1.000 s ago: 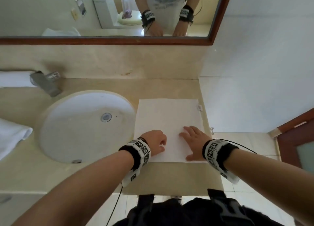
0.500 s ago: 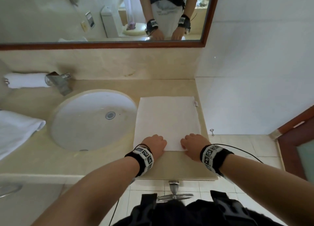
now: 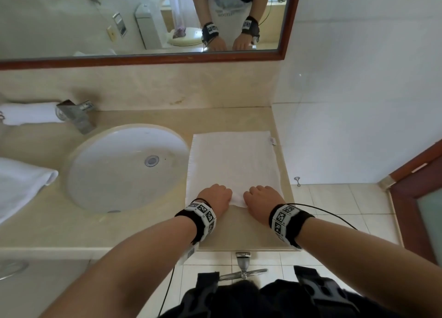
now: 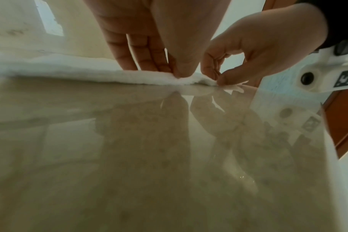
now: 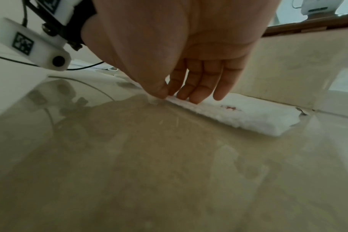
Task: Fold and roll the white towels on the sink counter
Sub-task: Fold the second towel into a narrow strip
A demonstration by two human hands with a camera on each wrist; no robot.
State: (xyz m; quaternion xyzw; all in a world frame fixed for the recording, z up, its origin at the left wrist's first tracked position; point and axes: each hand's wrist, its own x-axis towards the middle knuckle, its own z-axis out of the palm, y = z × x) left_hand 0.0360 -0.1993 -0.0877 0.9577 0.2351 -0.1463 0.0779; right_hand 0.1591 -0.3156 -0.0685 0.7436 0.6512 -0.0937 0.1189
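Note:
A folded white towel (image 3: pixel 233 164) lies flat on the beige counter (image 3: pixel 239 229), right of the sink. Both hands are at its near edge, side by side near the middle. My left hand (image 3: pixel 221 194) pinches the edge between thumb and fingers, as the left wrist view shows on the towel (image 4: pixel 69 69). My right hand (image 3: pixel 253 194) pinches the same edge just to the right. In the right wrist view its fingertips (image 5: pixel 191 95) sit on the towel (image 5: pixel 238 114) with the thumb against the hem. The edge is lifted slightly between the two hands.
The round sink basin (image 3: pixel 124 167) is left of the towel, with the faucet (image 3: pixel 76 114) behind it. A rolled white towel (image 3: pixel 28 113) lies at the back left, another white towel (image 3: pixel 19 183) at the far left. The wall bounds the counter on the right.
Both hands drew back from lying flat on the towel to its near edge, and their fingers curled round that edge. The towel stays where it was.

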